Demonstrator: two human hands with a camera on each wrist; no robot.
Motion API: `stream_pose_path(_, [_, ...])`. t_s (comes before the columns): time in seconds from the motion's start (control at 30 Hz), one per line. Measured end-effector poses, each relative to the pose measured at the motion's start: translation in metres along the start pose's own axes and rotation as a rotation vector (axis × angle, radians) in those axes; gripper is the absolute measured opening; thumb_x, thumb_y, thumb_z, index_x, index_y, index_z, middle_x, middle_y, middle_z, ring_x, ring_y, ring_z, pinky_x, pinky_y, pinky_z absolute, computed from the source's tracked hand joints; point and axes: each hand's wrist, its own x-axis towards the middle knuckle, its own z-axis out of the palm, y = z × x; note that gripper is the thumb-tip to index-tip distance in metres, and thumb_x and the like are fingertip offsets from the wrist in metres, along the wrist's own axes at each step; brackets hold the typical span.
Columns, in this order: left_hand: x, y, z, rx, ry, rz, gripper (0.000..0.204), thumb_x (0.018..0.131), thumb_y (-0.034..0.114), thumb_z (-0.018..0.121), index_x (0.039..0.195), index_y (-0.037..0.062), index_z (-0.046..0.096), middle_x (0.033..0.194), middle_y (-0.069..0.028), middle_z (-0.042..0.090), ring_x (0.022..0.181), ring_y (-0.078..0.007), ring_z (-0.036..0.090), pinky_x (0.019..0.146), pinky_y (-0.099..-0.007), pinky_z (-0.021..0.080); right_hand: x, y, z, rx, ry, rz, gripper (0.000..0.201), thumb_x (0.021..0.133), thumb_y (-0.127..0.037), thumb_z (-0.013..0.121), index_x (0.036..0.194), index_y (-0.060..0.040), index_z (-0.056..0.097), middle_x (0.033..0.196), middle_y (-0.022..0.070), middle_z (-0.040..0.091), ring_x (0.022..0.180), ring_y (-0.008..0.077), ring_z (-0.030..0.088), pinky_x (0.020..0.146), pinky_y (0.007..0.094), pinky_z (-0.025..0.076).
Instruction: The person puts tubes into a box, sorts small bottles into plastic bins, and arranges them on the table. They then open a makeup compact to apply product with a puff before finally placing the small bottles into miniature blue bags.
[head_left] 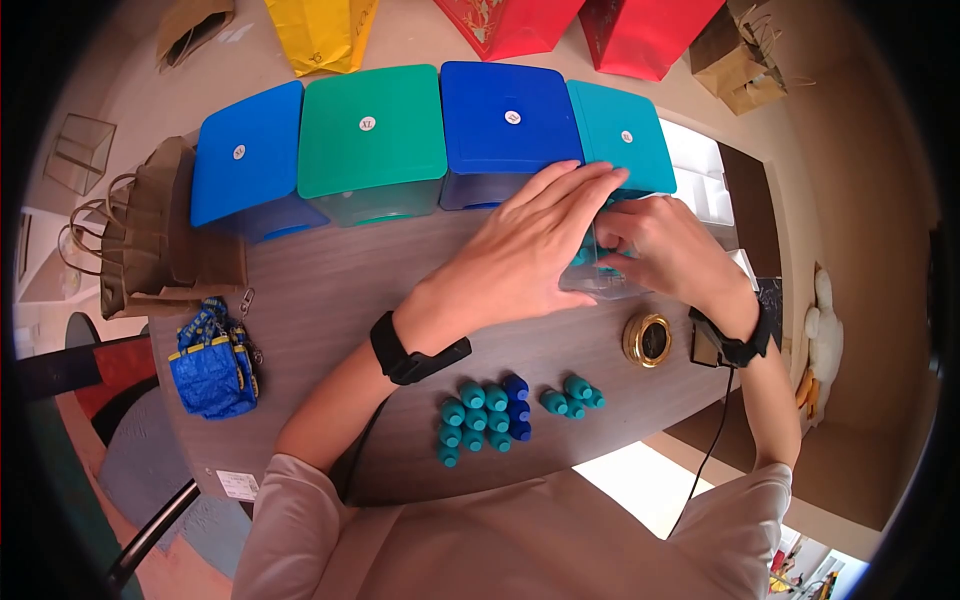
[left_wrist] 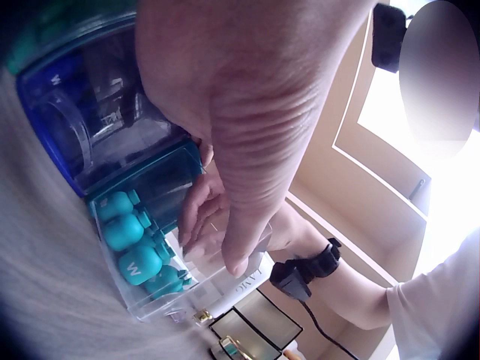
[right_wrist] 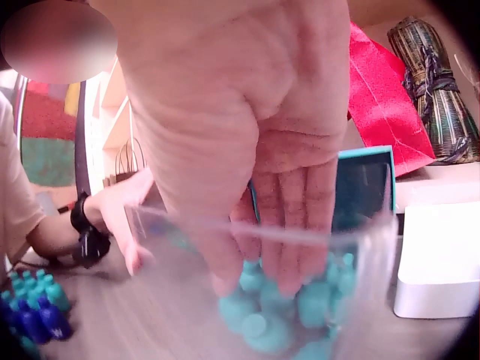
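A clear box [right_wrist: 367, 262] with a raised teal lid [head_left: 640, 140] contains several small teal bottles [left_wrist: 140, 264], one marked W. My right hand [head_left: 665, 245] reaches down into this box. Its fingertips [right_wrist: 289, 281] are among the bottles, thumb apart from the fingers. Over the box's left side lies my left hand [head_left: 530, 240], fingers extended toward the lid and thumb at the near edge. Closer to my body, teal bottles [head_left: 475, 415] stand in rows beside a short row of blue bottles [head_left: 518, 410]. A smaller teal group [head_left: 575, 395] stands to their right.
Left of the teal-lidded box are boxes with dark blue [head_left: 510, 110], green [head_left: 375, 110] and lighter blue lids [head_left: 250, 160]. A gold round object [head_left: 648, 340] sits near my right wrist. Brown paper bags [head_left: 160, 240] and a small blue bag [head_left: 215, 370] stand at left.
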Motion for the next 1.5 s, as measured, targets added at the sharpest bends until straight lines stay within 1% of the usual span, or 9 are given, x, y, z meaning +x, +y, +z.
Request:
stream_pose_path(0.23, [0.001, 0.003, -0.002, 0.013, -0.013, 0.005, 0.125, 0.065, 0.021, 0.102, 0.169, 0.0072, 0.033, 0.165, -0.0190, 0.048, 0.153, -0.0380, 0.045, 0.132, -0.0515, 0.033, -0.009, 0.006, 0.014, 0.244, -0.042, -0.031, 0.015, 0.095, -0.010, 0.079, 0.109, -0.0043, 0.079, 0.099, 0.0169, 0.077, 0.095, 0.0385, 0.074, 0.083, 0.0481, 0.058])
stream_pose_path(0.43, [0.000, 0.002, -0.002, 0.019, -0.014, 0.010, 0.124, 0.066, 0.021, 0.102, 0.169, 0.0073, 0.033, 0.166, -0.0187, 0.047, 0.153, -0.0373, 0.046, 0.132, -0.0509, 0.034, -0.004, 0.003, 0.013, 0.258, -0.174, 0.138, 0.017, 0.104, -0.015, 0.070, 0.113, -0.0048, 0.080, 0.104, 0.0162, 0.079, 0.102, 0.0373, 0.073, 0.089, 0.0476, 0.057])
stream_pose_path(0.63, [0.001, 0.002, -0.002, 0.004, -0.003, 0.018, 0.124, 0.066, 0.022, 0.102, 0.168, 0.0075, 0.034, 0.165, -0.0185, 0.048, 0.153, -0.0368, 0.045, 0.132, -0.0504, 0.033, -0.010, 0.005, -0.003, 0.341, -0.072, 0.039, 0.015, 0.098, -0.006, 0.074, 0.112, -0.0031, 0.079, 0.104, 0.0182, 0.079, 0.104, 0.0377, 0.073, 0.090, 0.0486, 0.057])
stream_pose_path(0.7, [0.000, 0.002, -0.002, 0.000, 0.003, 0.025, 0.124, 0.066, 0.022, 0.102, 0.168, 0.0075, 0.034, 0.165, -0.0185, 0.048, 0.153, -0.0367, 0.045, 0.132, -0.0505, 0.033, -0.010, -0.001, -0.013, 0.338, -0.099, 0.273, 0.014, 0.093, -0.004, 0.078, 0.107, -0.0025, 0.079, 0.106, 0.0189, 0.078, 0.109, 0.0387, 0.071, 0.092, 0.0486, 0.057])
stream_pose_path(0.73, [0.000, 0.002, -0.002, 0.004, 0.002, 0.020, 0.123, 0.066, 0.022, 0.102, 0.168, 0.0075, 0.034, 0.165, -0.0184, 0.048, 0.153, -0.0366, 0.045, 0.132, -0.0505, 0.032, -0.010, -0.004, -0.011, 0.338, -0.099, 0.274, 0.014, 0.093, -0.004, 0.078, 0.107, -0.0025, 0.079, 0.106, 0.0189, 0.078, 0.109, 0.0387, 0.071, 0.092, 0.0486, 0.057])
stream_pose_path(0.8, [0.001, 0.003, -0.002, 0.006, 0.001, 0.021, 0.123, 0.066, 0.022, 0.101, 0.168, 0.0074, 0.034, 0.165, -0.0183, 0.048, 0.153, -0.0365, 0.045, 0.132, -0.0506, 0.032, -0.014, -0.008, -0.003, 0.020, -0.031, 0.298, 0.016, 0.090, -0.006, 0.082, 0.103, 0.0010, 0.076, 0.098, 0.0184, 0.075, 0.096, 0.0383, 0.074, 0.087, 0.0477, 0.059])
stream_pose_path(0.9, [0.000, 0.003, -0.002, 0.018, -0.001, 0.018, 0.123, 0.066, 0.022, 0.101, 0.168, 0.0075, 0.034, 0.165, -0.0182, 0.048, 0.153, -0.0366, 0.045, 0.133, -0.0508, 0.032, -0.019, 0.001, 0.028, -0.121, 0.041, 0.241, 0.026, 0.086, -0.003, 0.081, 0.108, 0.0006, 0.066, 0.105, 0.0227, 0.068, 0.102, 0.0452, 0.067, 0.090, 0.0531, 0.055])
stream_pose_path(1.1, [0.000, 0.001, -0.001, 0.010, 0.008, 0.020, 0.123, 0.065, 0.022, 0.101, 0.167, 0.0058, 0.035, 0.165, -0.0185, 0.048, 0.153, -0.0367, 0.045, 0.132, -0.0504, 0.033, -0.004, 0.012, 0.047, -0.033, -0.021, 0.350, 0.037, 0.079, -0.004, 0.084, 0.107, 0.0003, 0.060, 0.105, 0.0239, 0.066, 0.099, 0.0451, 0.065, 0.087, 0.0551, 0.055])
stream_pose_path(1.5, [0.000, 0.002, -0.001, 0.007, 0.017, 0.027, 0.122, 0.065, 0.021, 0.101, 0.167, 0.0058, 0.036, 0.164, -0.0183, 0.049, 0.153, -0.0357, 0.046, 0.132, -0.0502, 0.033, -0.001, 0.017, 0.064, -0.170, 0.138, 0.354, 0.026, 0.081, -0.003, 0.079, 0.103, -0.0007, 0.064, 0.099, 0.0235, 0.068, 0.094, 0.0452, 0.069, 0.082, 0.0564, 0.057])
